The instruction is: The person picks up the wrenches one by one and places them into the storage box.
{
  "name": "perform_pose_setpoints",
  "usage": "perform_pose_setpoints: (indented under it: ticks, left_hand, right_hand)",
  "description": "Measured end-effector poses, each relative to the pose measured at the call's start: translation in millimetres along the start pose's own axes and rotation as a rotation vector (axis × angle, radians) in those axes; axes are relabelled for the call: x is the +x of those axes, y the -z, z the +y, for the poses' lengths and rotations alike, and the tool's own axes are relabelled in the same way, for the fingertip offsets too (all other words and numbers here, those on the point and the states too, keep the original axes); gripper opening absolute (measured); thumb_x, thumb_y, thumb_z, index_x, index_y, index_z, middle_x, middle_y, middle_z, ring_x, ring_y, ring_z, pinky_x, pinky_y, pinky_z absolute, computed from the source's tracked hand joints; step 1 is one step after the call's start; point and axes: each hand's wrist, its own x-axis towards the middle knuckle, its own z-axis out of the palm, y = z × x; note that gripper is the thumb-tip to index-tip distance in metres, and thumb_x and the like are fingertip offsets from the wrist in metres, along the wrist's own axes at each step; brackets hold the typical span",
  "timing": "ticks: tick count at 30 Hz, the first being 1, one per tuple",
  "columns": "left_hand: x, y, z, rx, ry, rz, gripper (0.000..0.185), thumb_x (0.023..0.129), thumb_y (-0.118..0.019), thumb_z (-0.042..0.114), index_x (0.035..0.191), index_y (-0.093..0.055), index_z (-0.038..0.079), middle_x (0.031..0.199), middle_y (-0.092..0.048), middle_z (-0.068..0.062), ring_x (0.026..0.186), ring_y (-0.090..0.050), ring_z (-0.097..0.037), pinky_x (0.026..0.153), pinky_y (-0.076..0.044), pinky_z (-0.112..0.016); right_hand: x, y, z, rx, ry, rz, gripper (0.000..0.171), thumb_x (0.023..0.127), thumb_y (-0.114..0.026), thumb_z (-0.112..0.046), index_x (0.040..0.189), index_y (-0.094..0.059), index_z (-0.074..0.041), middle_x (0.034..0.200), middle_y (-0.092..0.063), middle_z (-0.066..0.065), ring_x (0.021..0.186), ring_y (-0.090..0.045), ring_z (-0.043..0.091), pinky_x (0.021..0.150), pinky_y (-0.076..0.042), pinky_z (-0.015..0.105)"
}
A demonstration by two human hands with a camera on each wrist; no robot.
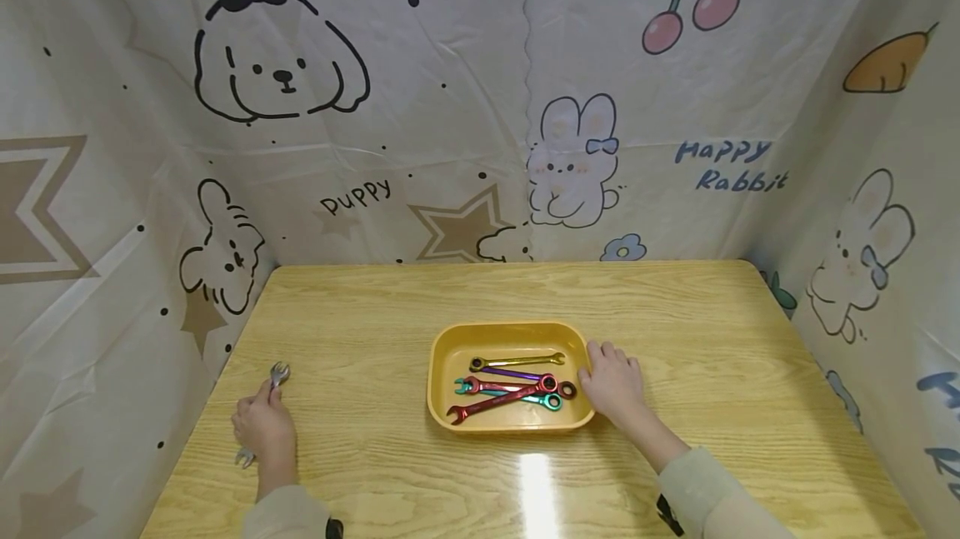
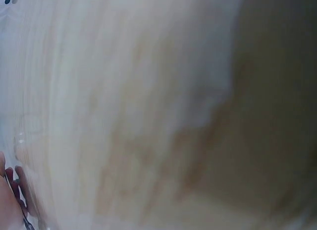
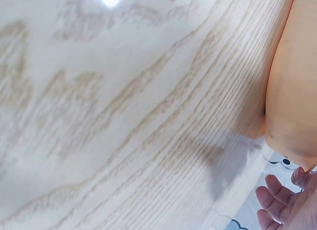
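Note:
At the left side of the table, my left hand [image 1: 264,426] grips a silver wrench [image 1: 280,373] around its middle. Both open ends show past the hand. Only the hand's edge and a bit of dark metal show in the left wrist view. My right hand [image 1: 615,381] holds the right rim of a yellow tray [image 1: 437,381], thumb over the rim and fingers along the outside. The right wrist view shows its curled fingers [image 3: 275,200] by the tray's outer wall. Inside the tray lie several coloured wrenches: gold [image 1: 517,361], purple [image 1: 513,373], red [image 1: 495,402] and teal [image 1: 553,401], partly overlapping.
The tray stands on a light wood table [image 1: 360,314], near its middle. A pale cloth [image 1: 450,64] printed with cartoon animals rises behind the table and along both sides. A bright light reflection [image 1: 538,493] lies on the tabletop in front of the tray.

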Motion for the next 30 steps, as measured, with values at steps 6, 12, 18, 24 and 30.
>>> perform_pose_setpoints:
  ticks: [6, 12, 18, 24, 30]
  left_hand:
    - [-2.0, 0.6, 5.3, 0.000, -0.009, -0.017, 0.033, 0.096, -0.044, 0.015, 0.126, -0.051, 0.002, 0.110, -0.045, -0.029, 0.102, -0.040, -0.046, 0.088, -0.031, -0.055]
    - [-2.0, 0.7, 12.4, -0.012, -0.015, -0.005, 0.032, 0.096, -0.045, 0.015, 0.125, -0.052, 0.004, 0.109, -0.046, -0.027, 0.101, -0.040, -0.045, 0.086, -0.031, -0.054]
    - [-3.4, 2.4, 21.0, -0.033, -0.030, 0.007, 0.033, 0.095, -0.046, 0.015, 0.126, -0.052, 0.002, 0.109, -0.047, -0.027, 0.101, -0.040, -0.045, 0.086, -0.031, -0.053]
    - [-6.2, 3.0, 29.2, -0.056, -0.068, 0.034, 0.032, 0.095, -0.046, 0.014, 0.124, -0.053, 0.002, 0.107, -0.048, -0.026, 0.099, -0.041, -0.044, 0.084, -0.032, -0.054]
    - [-7.3, 1.1, 36.9, -0.064, -0.116, 0.048, 0.032, 0.095, -0.046, 0.015, 0.124, -0.054, 0.002, 0.109, -0.049, -0.026, 0.100, -0.042, -0.044, 0.085, -0.033, -0.053]
  right_hand:
    - [-1, 1, 0, -0.001, -0.002, -0.005, 0.042, 0.088, -0.049, -0.027, 0.120, -0.048, -0.001, 0.105, -0.052, 0.017, 0.095, -0.050, 0.033, 0.079, -0.037, 0.049]
    - [-1, 1, 0, -0.001, -0.002, -0.007, 0.041, 0.087, -0.049, -0.026, 0.120, -0.048, 0.000, 0.104, -0.052, 0.017, 0.094, -0.050, 0.034, 0.078, -0.037, 0.048]
    - [0, 1, 0, -0.004, -0.004, -0.007, 0.041, 0.087, -0.049, -0.025, 0.120, -0.048, 0.000, 0.104, -0.052, 0.017, 0.094, -0.051, 0.033, 0.079, -0.037, 0.048]
    - [0, 1, -1, -0.002, 0.001, 0.002, 0.040, 0.087, -0.049, -0.025, 0.118, -0.048, -0.001, 0.102, -0.053, 0.016, 0.093, -0.051, 0.033, 0.078, -0.037, 0.048]
    - [0, 1, 0, -0.002, 0.003, 0.004, 0.040, 0.087, -0.049, -0.025, 0.119, -0.048, -0.001, 0.103, -0.053, 0.017, 0.094, -0.051, 0.033, 0.078, -0.037, 0.048]
